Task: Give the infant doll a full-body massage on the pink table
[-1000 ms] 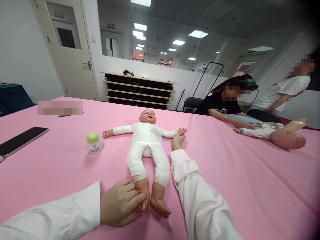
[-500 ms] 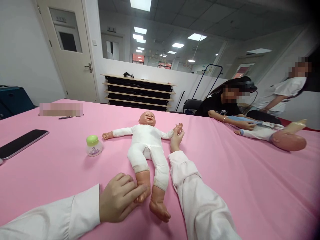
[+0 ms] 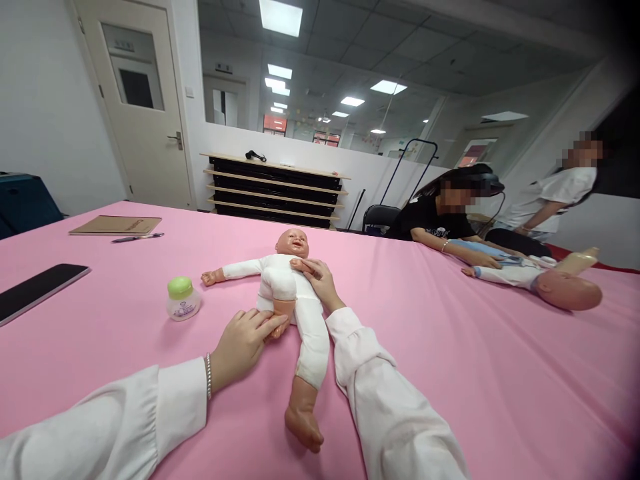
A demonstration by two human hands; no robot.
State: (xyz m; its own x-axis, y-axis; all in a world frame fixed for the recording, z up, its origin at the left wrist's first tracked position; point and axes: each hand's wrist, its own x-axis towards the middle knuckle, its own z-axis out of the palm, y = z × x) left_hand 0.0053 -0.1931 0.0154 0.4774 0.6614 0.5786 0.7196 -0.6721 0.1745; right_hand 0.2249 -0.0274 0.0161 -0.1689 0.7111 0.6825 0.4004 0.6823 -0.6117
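A baby doll (image 3: 311,325) with a white cloth body lies on its back, head away from me. My left hand (image 3: 245,343) is closed around the foot of the doll's leg on the left, which is bent up toward its belly. The other leg lies straight toward me. My right hand (image 3: 321,280) is closed on the doll's arm on the right, folded across its chest; my fingers partly hide that arm. The doll's other arm stretches out to the left. Left of the doll stands a small jar (image 3: 183,300) with a green lid.
On the pink-covered table (image 3: 125,320) lie a phone (image 3: 40,291), a brown notebook (image 3: 115,225) and a pen (image 3: 137,237). At right a person in black (image 3: 430,213) handles another doll (image 3: 570,289) near a bottle (image 3: 579,261). Another person in white (image 3: 555,193) is behind.
The doll's left-side leg has been bent up toward its belly by my left hand. My right hand has brought the doll's arm from outstretched to across its chest.
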